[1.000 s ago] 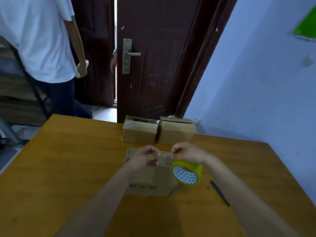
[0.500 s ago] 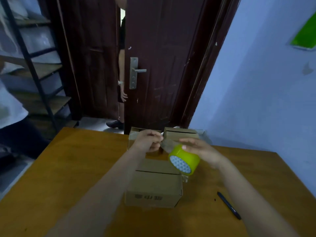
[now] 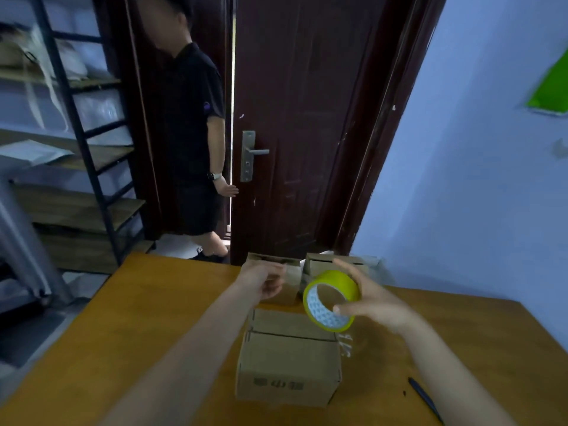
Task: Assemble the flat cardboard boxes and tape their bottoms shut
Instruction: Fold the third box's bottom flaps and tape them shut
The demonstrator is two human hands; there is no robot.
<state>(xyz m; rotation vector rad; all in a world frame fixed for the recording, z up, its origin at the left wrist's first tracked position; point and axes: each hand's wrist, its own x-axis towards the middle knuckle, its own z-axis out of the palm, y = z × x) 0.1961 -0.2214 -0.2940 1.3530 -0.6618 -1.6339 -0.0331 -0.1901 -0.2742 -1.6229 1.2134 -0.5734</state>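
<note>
An assembled cardboard box [image 3: 289, 361] stands on the wooden table [image 3: 138, 327] in front of me, flaps closed on top, clear tape hanging off its right side. My right hand [image 3: 373, 301] holds a yellow tape roll [image 3: 330, 299] above the box's far right corner. My left hand [image 3: 264, 279] is raised just left of the roll, fingers pinched on the clear tape end pulled from it. Two more assembled boxes, one on the left [image 3: 287, 272] and one on the right [image 3: 319, 265], stand at the table's far edge, partly hidden by my hands.
A dark pen [image 3: 425, 401] lies on the table at the right. A person in black [image 3: 193, 142] stands in the doorway beside the dark door [image 3: 295, 118]. A metal shelf rack [image 3: 76, 133] stands at the left. A blue wall closes the right side.
My hands have risen above the box, and the roll has drawn to the right away from my left hand. The view tilted up. The person in white left; the person in black now fills the doorway.
</note>
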